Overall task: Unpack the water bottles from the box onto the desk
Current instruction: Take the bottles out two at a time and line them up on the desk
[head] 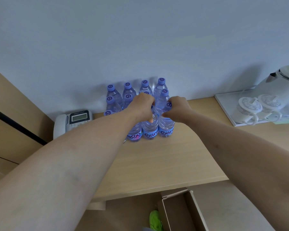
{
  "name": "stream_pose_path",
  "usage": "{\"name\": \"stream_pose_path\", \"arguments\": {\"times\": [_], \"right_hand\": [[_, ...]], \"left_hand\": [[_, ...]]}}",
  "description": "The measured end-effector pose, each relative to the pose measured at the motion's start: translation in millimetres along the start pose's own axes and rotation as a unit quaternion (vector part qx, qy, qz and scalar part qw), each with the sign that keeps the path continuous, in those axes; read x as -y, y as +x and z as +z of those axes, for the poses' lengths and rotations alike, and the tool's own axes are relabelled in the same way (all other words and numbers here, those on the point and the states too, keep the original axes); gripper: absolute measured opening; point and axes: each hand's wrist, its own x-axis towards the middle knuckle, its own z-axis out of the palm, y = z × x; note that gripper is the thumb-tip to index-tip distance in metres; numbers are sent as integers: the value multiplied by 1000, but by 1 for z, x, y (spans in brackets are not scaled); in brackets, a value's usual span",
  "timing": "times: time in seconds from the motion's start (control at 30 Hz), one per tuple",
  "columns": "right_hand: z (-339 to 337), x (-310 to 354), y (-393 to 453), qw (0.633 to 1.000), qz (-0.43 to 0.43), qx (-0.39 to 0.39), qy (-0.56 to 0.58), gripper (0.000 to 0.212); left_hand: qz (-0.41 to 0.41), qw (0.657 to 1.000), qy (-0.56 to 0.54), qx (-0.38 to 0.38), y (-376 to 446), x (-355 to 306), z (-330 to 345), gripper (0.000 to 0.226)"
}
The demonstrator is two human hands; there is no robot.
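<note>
Gripping one clear plastic purple-capped water bottle each, left hand (144, 104) and right hand (178, 109) stand them upright in the front row on the light wooden desk (165, 157). Recommended: release vertically, avoiding neighbouring caps. Brown cardboard box (182, 212) sits below.

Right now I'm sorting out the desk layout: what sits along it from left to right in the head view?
Desk phone → water bottles, gripped by left hand and right hand → white tray with lidded mugs → white kettle.
</note>
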Motion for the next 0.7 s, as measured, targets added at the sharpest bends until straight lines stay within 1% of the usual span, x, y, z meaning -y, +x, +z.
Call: {"name": "stream_pose_path", "arguments": {"times": [0.07, 0.17, 0.23, 0.5, 0.57, 0.63, 0.7], "right_hand": [[0, -2, 1, 1000, -10, 3, 3, 22], [0, -4, 1, 1000, -19, 10, 12, 32], [2, -4, 1, 1000, -18, 10, 3, 33], [6, -6, 3, 999, -25, 8, -22, 30], [6, -5, 3, 999, -21, 16, -22, 26], [5, -3, 1, 1000, -12, 24, -10, 18], [3, 1, 1, 1000, -5, 6, 13, 19]], "left_hand": [[-1, 1000, 0, -3, 0, 0, 0, 46], [0, 1000, 5, -5, 1, -1, 0, 47], [3, 1000, 6, -8, 1, 0, 0, 48], [17, 999, 30, -17, 1, 2, 4, 44], [23, 999, 33, -19, 1, 4, 6, 44], [34, 999, 39, -12, 0, 5, 7, 43], [49, 998, 41, -19, -3, 7, 5, 45]]}}
